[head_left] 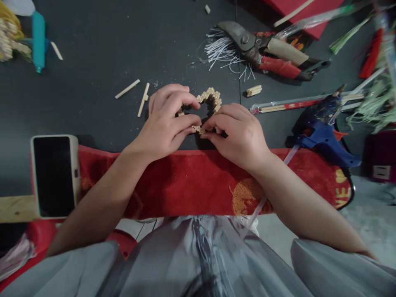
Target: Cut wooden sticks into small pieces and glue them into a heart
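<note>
A ring of small tan, bead-like pieces (210, 94) lies over the dark table in front of me, its far side curving up between my hands. My left hand (168, 119) is closed on the ring's left and near side, thumb and fingers pinching it. From the right, my right hand (238, 132) pinches the near edge of the same ring, fingertips almost touching those of my left hand. Part of the ring is hidden behind my left fingers. Short pale sticks (127, 89) lie left of my left hand, and a small stick bundle (254, 90) lies beyond my right hand.
Pruning shears (244, 39) lie beyond my right hand beside white strands (221, 49). A blue glue gun (328, 140) sits at the right. A phone (54, 177) rests at the left on the red cloth (192, 181) along the table's near edge. A teal tube (38, 41) is far left.
</note>
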A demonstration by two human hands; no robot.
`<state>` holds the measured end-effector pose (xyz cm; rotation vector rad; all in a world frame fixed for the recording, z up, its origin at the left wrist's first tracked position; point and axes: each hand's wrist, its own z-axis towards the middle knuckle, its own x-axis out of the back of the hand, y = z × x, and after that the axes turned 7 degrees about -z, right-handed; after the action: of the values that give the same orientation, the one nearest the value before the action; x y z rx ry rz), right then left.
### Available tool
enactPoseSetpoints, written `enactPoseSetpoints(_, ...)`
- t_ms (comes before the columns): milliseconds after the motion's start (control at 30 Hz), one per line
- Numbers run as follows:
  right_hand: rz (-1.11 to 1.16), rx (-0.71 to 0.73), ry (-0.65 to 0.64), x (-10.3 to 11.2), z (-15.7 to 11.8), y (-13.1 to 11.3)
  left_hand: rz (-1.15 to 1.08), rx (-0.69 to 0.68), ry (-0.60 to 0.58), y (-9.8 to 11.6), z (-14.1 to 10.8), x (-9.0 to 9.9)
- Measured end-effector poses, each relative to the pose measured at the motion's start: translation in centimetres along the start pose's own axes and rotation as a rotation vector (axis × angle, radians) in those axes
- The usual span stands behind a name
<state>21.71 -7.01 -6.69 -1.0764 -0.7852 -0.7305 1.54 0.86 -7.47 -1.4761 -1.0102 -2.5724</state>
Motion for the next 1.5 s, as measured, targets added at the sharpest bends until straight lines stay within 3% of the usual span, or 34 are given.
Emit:
enactPoseSetpoints(367, 0.001, -0.009, -0.015, 0.5, 0.1, -0.1, 0.010, 0.045, -0.015, 0.4, 0.1, 0.2)
enactPoseSetpoints(633, 0.054, -0.012, -0.028, 1.3, 0.0, -0.3, 0.064, -0.010, 0.003, 0.8, 0.1, 0.7)
enactPoseSetpoints(867, 0.159, 0.111, 0.012, 2.4, -0.2, -0.2, 0.047, -0.018, 0.001, 0.7, 0.2, 1.0)
enactPoseSetpoints(967, 0.341, 0.217, -0.101, 3.7, -0.2, -0.4, 0.039, 0.037, -0.038, 0.8, 0.2, 1.0)
enactPoseSetpoints(1133, 0.676, 0.244, -0.379, 6.0, -0.1, -0.7, 0.054, -0.068, 0.089, 0.7, 0.1, 0.9)
enactPoseSetpoints(1200, 0.765, 0.240, -0.457, 6.8, -0.2, -0.6, 0.068, -0.043, 0.073, 0.6, 0.1, 0.9)
enactPoseSetpoints(1333, 0.823, 0.252, -0.464, 8.1, -0.2, -0.3, 0.061, 0.038, 0.034, 0.2, 0.0, 1.0)
enactPoseSetpoints(1500, 0.761, 0.213, -0.476, 8.4, -0.1, 0.1, 0.047, -0.042, 0.102, 0.4, -0.2, 1.1)
